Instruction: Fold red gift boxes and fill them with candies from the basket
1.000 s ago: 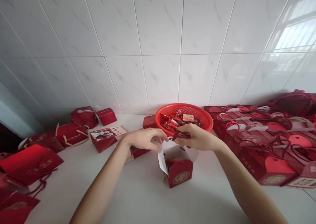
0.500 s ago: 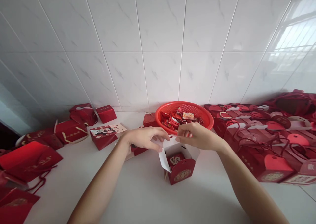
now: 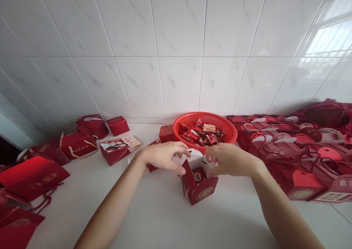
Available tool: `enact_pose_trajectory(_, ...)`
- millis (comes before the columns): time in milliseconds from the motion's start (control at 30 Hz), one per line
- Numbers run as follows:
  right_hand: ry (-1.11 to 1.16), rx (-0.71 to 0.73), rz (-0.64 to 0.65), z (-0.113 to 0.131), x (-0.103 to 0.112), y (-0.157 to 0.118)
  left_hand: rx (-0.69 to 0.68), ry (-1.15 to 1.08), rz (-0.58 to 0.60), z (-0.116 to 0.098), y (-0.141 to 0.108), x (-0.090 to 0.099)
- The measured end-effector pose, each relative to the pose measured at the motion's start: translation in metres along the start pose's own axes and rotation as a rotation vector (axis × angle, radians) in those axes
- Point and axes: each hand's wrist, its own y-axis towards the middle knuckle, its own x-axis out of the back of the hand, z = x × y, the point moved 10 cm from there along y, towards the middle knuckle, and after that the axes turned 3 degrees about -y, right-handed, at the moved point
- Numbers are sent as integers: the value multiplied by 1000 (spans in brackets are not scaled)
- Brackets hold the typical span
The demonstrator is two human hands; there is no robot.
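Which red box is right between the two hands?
The open box in front of the basket; only it has the left hand and right hand at its flaps.

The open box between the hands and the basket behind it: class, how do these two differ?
Shape: the box has flat sides and corners; the basket has a rounded rim.
Inside: the box is white; the basket is red and perforated.
Contents: the box shows a red item with a pale emblem; the basket holds many wrapped pieces.
Shared: both are red outside and open-topped.
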Motion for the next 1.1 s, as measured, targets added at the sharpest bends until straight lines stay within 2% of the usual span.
enact_pose_trajectory(133, 44, 151, 67, 22, -8, 1, 124, 38, -82, 1, 4, -5)
enact_pose_trajectory(233, 114, 194, 102, 28, -10, 0, 176, 95, -134, -1, 7, -11)
enact_pose_trajectory(400, 206, 209, 182, 26, -17, 0, 191, 125, -195, -6, 8, -13)
enact_pose_trajectory(500, 229, 206, 189, 20, -18, 2, 127, 99, -219, -15, 8, -10)
enact_pose_trajectory(633, 212, 148, 170, 9, -17, 5, 18, -24, -178, -31, 4, -8)
enact_pose_trajectory(767, 48, 54, 154, -4, -19, 12, 12, 0, -125, -35, 3, -12)
enact_pose_trajectory(867, -8, -5, 188, -11, -27, 16, 49, 76, -90, -31, 4, -20)
enact_pose_trajectory(967, 13, -32, 224, -16, -34, 20, 143, 89, -47, -19, 6, -29)
enact_pose_trajectory(1100, 52, 15, 252, -16, -39, 23, 188, 31, 7, -11, 7, -39)
